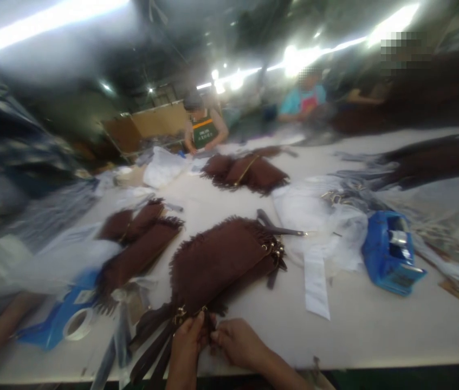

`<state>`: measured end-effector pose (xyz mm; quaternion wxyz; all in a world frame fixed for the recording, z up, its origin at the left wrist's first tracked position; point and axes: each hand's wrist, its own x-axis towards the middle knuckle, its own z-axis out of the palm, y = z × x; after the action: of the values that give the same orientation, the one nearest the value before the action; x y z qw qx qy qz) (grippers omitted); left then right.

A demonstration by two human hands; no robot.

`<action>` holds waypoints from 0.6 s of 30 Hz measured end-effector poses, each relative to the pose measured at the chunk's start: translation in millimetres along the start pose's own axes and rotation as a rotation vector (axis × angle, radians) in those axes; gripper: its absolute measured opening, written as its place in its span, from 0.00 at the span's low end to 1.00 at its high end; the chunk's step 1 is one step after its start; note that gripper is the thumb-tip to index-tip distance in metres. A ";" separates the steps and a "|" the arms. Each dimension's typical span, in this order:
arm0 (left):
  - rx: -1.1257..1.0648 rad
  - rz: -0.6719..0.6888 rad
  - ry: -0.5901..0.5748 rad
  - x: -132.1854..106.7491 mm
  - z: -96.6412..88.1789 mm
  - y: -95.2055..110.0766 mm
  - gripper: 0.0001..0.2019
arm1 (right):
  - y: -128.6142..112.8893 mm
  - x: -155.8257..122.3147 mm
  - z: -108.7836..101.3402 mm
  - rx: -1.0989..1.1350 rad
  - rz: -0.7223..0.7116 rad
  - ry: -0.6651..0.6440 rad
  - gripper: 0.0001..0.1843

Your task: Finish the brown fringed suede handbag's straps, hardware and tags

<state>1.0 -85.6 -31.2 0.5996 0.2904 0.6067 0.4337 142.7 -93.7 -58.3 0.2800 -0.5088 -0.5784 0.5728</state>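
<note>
A brown fringed bag lies on the table in front of me, with gold rings and clips at both ends. My left hand is closed at its near edge, pinching a dark brown strap beside the gold hardware. From the other side, my right hand has its fingers closed on the same dark strap; the exact grip is blurred. Several long dark straps hang off toward the table's front edge, left of my left hand.
More brown fringed bags lie left and at the back. A blue tape dispenser stands right, near a white strip. Another blue dispenser with a tape roll sits left, by another person's arm. Co-workers are across the table.
</note>
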 end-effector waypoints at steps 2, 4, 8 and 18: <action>0.081 0.023 0.011 6.5 -4.5 -3.8 0.24 | -0.8 -9.3 -6.2 -0.233 -0.065 0.132 0.11; 0.275 0.106 -0.023 9.6 -11.5 -2.6 0.24 | -6.4 -13.9 -10.8 -0.411 -0.145 0.301 0.10; 0.833 0.409 -0.046 3.1 -26.2 7.3 0.18 | -20.3 -4.9 -4.2 -0.519 -0.208 0.430 0.11; 1.471 1.175 0.026 20.0 -30.2 20.0 0.21 | -30.0 21.0 16.1 -0.609 -0.170 0.392 0.05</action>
<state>-34.1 -64.4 -26.2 -0.0559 0.8509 0.4911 0.1779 113.2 -75.5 -38.3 0.2678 -0.6190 -0.6979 0.2409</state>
